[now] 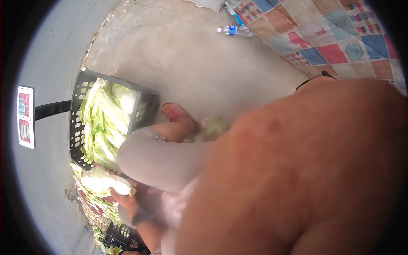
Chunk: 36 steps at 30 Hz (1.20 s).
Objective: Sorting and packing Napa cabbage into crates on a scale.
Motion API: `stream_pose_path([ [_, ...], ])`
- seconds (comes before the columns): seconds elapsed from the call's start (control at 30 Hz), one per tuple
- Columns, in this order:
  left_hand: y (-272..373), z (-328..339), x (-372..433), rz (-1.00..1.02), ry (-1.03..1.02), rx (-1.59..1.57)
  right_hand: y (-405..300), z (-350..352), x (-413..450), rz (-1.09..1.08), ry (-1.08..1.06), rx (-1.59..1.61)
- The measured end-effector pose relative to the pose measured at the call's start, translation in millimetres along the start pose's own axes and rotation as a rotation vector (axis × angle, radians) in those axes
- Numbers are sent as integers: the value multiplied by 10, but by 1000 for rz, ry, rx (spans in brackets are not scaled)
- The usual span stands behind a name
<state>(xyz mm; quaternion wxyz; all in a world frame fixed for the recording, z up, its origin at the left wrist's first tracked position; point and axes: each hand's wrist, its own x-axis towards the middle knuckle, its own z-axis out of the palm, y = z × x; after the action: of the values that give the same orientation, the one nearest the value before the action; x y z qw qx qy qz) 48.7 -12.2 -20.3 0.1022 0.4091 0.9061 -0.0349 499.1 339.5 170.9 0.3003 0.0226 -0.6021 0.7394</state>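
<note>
A pale napa cabbage [106, 185] lies in my left hand [126, 200], which has a dark band on its wrist; the thumb rests on the cabbage near its cut root end. Reddish skin shows beside that end in shadow, partly behind my knee; whether it is my right hand, I cannot tell. Blurred bare skin very close to the lens fills the right and lower right, its body part unclear. Just above the held cabbage in the picture stands a black plastic crate [148, 106] full of napa cabbages [103, 124].
A scale display [26, 117] on a black post stands by the wall [51, 63]. Loose leaves [102, 205] and a smaller black crate [118, 234] lie lower left, with part of another hand at the bottom edge. A plastic bottle [234, 31] lies near a patchwork cloth [331, 41].
</note>
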Motion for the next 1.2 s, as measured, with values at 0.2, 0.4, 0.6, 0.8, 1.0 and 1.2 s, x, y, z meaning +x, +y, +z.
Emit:
stream_pose_path([
  [0.2, -922, 380, -120, 145, 172, 87, 95, -277, 64, -22, -30, -36],
  [0.4, -56, -50, -83, 92, 55, 240, 210, -505, 33, -22, -8, -41],
  [0.6, 983, -684, -111, -211, -317, 425, 358, -638, -44, -17, 6, -27],
  [0.8, -185, -104, -40, -56, -134, 453, 366, -649, -129, 6, 6, -30],
  [1.0, 720, -470, -100, -95, -177, 466, 487, -643, -295, 11, 20, 6],
  [1.2, 742, -418, -167, -31, -97, 458, 620, -433, -318, 18, 11, 99],
])
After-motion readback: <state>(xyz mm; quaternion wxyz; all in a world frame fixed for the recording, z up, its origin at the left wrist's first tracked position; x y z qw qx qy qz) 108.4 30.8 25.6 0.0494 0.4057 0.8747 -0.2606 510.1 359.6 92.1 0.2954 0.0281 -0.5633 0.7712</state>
